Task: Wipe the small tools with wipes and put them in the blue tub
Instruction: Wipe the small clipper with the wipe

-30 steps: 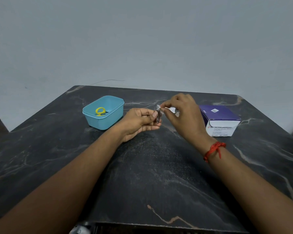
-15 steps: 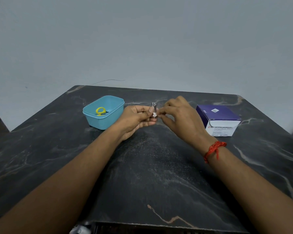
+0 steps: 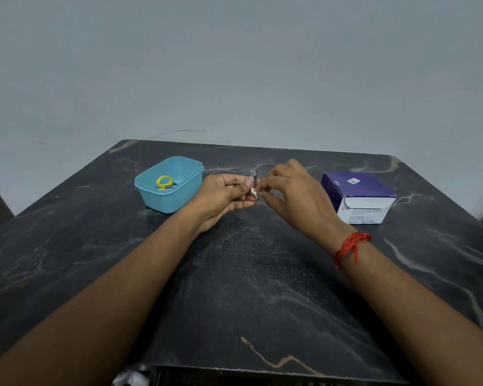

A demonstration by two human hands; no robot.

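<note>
A: Head view, only one. Left hand pinches a small metal tool upright between thumb and fingertips, its top end poking out above the pinch.

B: And the other?

A: Right hand closed on a scrap of white wipe, pressed to the tool just under the left-hand pinch. The two hands touch there, raised over the dark marble table.

B: Step in hand?

A: Wiping, I'd judge. The wipe sits low on the shaft; the top end looks bare.

B: Where's the blue tub?

A: Left of the grip, near the left knuckles but apart from them. One yellow-handled tool already lies in it, with something dark beside it that I can't make out.

B: Right of the grip?

A: A purple and white box of alcohol swabs, just beyond the right hand. A red thread band on that wrist.

B: Next move?

A: Probably run the wipe along the rest of the tool, then carry it left and drop it in the tub. It's thin and slick when wet, so the pinch must stay firm. No other loose tools visible on the table
</note>
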